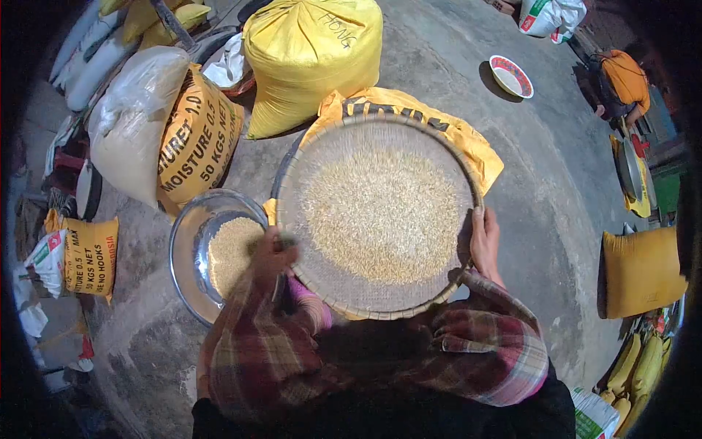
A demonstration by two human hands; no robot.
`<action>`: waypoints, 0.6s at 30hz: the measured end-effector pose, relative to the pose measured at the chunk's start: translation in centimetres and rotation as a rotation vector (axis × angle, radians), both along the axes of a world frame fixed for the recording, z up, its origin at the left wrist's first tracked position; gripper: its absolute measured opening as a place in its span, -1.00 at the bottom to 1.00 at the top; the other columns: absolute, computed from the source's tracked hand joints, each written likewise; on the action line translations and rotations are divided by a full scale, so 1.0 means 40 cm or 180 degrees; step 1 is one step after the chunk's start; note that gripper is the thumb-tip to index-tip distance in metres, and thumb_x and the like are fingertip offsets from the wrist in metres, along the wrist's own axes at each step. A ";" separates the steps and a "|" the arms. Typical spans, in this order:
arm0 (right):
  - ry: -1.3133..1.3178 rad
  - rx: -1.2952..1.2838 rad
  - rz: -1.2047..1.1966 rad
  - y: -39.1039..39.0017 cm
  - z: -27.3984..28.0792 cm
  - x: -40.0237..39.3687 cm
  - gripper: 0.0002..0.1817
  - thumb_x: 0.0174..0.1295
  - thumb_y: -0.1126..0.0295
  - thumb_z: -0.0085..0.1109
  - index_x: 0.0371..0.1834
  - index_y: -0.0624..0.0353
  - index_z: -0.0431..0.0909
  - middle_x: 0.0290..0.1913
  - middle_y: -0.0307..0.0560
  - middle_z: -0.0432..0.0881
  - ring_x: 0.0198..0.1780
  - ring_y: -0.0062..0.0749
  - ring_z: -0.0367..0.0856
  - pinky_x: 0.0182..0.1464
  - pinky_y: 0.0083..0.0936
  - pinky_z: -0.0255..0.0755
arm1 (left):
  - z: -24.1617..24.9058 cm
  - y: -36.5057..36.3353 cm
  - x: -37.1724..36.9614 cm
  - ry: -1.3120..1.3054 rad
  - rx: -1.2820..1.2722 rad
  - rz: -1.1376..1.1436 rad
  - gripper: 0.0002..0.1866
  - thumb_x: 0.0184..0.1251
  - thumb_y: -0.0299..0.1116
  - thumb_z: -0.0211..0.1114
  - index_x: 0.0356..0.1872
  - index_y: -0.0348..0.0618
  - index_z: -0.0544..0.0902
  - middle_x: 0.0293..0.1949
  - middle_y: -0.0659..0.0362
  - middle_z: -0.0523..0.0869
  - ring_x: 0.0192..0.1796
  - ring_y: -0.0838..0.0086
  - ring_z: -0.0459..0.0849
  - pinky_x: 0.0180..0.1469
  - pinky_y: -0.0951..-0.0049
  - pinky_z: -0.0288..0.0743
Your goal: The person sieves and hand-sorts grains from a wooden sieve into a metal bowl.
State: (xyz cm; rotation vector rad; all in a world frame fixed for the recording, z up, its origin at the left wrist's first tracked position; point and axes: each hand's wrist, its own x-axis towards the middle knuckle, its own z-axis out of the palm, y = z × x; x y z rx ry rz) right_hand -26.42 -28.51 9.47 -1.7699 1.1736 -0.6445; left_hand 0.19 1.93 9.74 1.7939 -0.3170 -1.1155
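Note:
A round woven tray (pixel 300 267) with a raised rim is held in front of my body, with pale grain (pixel 380 219) spread over its middle, slightly blurred. My right hand (pixel 485 245) grips the tray's right rim. At the lower left rim, my left hand (pixel 274 256) is blurred and dark; how its fingers lie is hard to make out. Left of the tray, a steel basin (pixel 191 256) on the floor holds more grain (pixel 232 252), partly hidden behind my left hand and sleeve. An orange-yellow sack (pixel 482 150) shows beyond the tray.
A full yellow sack (pixel 314 66) stands behind the tray, with a printed sack (pixel 201 139) left of it. A red-and-white bowl (pixel 511 77) sits on the concrete floor (pixel 556 190). At far right are a person in orange (pixel 627 80) and a yellow sack (pixel 642 273).

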 end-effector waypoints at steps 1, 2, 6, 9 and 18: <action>-0.0089 0.0026 -0.0066 0.009 0.015 0.003 -0.68 0.31 0.23 -0.14 -0.20 0.34 0.39 -0.46 -0.07 0.42 -0.38 -0.49 0.28 -0.30 -0.47 0.26 | 0.028 -0.002 -0.014 -0.0006 0.0010 -0.0009 -0.54 0.04 -0.45 0.26 0.00 -0.22 0.33 -0.38 0.15 0.58 -0.45 0.53 0.58 -0.51 0.57 0.47; -0.0100 0.0035 -0.0074 0.006 0.010 0.004 -0.68 0.31 0.23 -0.14 -0.20 0.34 0.39 -0.46 -0.07 0.42 -0.38 -0.49 0.28 -0.30 -0.47 0.26 | 0.061 -0.011 -0.034 -0.0073 -0.0512 0.0322 -0.54 0.03 -0.47 0.25 -0.01 -0.23 0.33 -0.40 0.14 0.58 -0.45 0.51 0.59 -0.48 0.53 0.47; -0.0318 -0.0103 0.0066 -0.026 -0.054 0.024 -0.70 0.32 0.26 -0.16 -0.16 0.33 0.37 -0.39 -0.09 0.46 -0.33 -0.50 0.29 -0.25 -0.52 0.26 | -0.019 -0.015 0.023 -0.0565 0.0124 -0.0197 -0.52 0.02 -0.47 0.27 0.00 -0.23 0.33 -0.36 0.13 0.59 -0.39 0.44 0.60 -0.37 0.43 0.48; -0.0093 0.0140 0.0090 -0.019 -0.056 0.013 -0.69 0.31 0.26 -0.14 -0.16 0.35 0.37 -0.34 -0.05 0.49 -0.29 -0.48 0.33 -0.20 -0.50 0.28 | -0.038 -0.004 0.041 -0.0110 -0.0122 -0.0247 -0.57 0.01 -0.44 0.27 -0.04 -0.24 0.38 -0.36 0.15 0.60 -0.36 0.46 0.59 -0.35 0.44 0.47; 0.0351 -0.0401 -0.0085 -0.034 -0.028 -0.012 -0.67 0.29 0.22 -0.14 -0.34 0.36 0.36 -0.45 0.25 0.48 -0.40 -0.07 0.46 -0.28 -0.29 0.32 | -0.008 -0.033 0.021 -0.0574 -0.0281 -0.0615 -0.56 0.09 -0.42 0.23 0.02 -0.17 0.32 -0.34 0.16 0.56 -0.38 0.53 0.56 -0.39 0.49 0.48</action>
